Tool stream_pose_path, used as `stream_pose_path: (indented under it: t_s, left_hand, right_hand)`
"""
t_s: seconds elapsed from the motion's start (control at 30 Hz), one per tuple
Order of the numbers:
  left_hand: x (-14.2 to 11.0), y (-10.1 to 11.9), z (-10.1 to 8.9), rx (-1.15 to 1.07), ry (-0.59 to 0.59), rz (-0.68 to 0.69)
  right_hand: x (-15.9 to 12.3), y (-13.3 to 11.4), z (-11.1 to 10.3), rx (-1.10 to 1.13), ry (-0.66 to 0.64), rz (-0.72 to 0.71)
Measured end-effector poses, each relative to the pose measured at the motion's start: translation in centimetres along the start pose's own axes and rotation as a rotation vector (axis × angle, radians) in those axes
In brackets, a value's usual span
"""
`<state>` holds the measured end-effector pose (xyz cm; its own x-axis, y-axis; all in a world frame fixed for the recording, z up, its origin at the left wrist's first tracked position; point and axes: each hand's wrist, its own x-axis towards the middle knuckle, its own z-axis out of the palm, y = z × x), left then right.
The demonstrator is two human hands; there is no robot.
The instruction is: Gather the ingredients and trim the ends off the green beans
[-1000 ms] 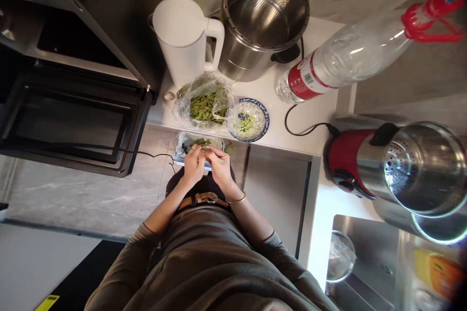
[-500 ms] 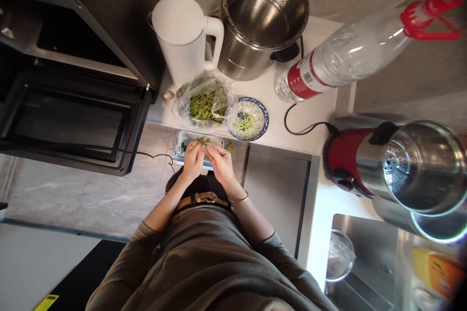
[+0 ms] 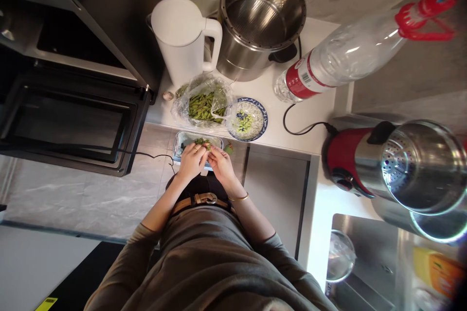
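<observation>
My left hand (image 3: 192, 159) and my right hand (image 3: 221, 163) meet in front of my belt, fingertips pinched together on a green edamame pod (image 3: 207, 146), which the fingers partly hide. Below them is a lined bin (image 3: 178, 142) with green scraps inside. On the counter, a clear plastic bag (image 3: 180, 107) lies open, full of edamame pods (image 3: 200, 106). Right beside it, a blue-rimmed plate (image 3: 263, 121) carries a small heap of shelled light-green beans (image 3: 243, 120).
Behind the bag stand a white jug (image 3: 178, 39) and a steel pot (image 3: 237, 60). A large plastic bottle (image 3: 346, 58) is to the right, near a red-and-steel appliance (image 3: 345, 160) and a sink (image 3: 368, 243). An open oven door (image 3: 69, 121) juts out at left.
My hands have shifted slightly, and more of the green between the fingertips shows. The bag, plate and beans look the same.
</observation>
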<state>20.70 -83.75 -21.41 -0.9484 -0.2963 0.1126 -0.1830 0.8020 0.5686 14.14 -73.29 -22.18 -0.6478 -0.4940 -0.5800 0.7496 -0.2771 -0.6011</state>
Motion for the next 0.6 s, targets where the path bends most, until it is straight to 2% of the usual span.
stream_pose_path:
  t_s: [0.1, 0.17, 0.27, 0.33, 0.37, 0.43, 0.53, 0.6]
  left_hand:
    - [-0.3, -0.5, 0.5, 0.156, -0.11, -0.026]
    - [-0.5, -1.3, 1.0, 0.221, -0.203, -0.071]
    - [-0.4, -2.9, 1.9, 0.283, -0.346, -0.154]
    - [0.2, -3.6, 2.2, 0.294, -0.383, -0.187]
    - [0.6, -3.8, 2.3, 0.288, -0.365, -0.192]
    - [2.1, -3.9, 2.3, 0.254, -0.257, -0.178]
    - [5.3, -3.4, 2.0, 0.217, -0.048, -0.157]
    - [7.8, -3.1, 2.0, 0.238, 0.017, -0.198]
  right_hand:
    - [0.7, -0.4, -1.3, 0.042, 0.063, 0.027]
    - [1.4, -1.3, -2.5, 0.06, 0.119, -0.022]
    - [3.1, -3.2, -4.2, 0.03, 0.206, -0.207]
    - [4.6, -4.6, -5.3, -0.036, 0.273, -0.366]
    - [5.3, -5.2, -5.8, -0.084, 0.31, -0.443]
    - [6.7, -6.2, -6.5, -0.207, 0.382, -0.559]
    - [7.9, -6.9, -7.1, -0.396, 0.44, -0.621]
    - [7.7, -6.7, -6.9, -0.479, 0.441, -0.64]
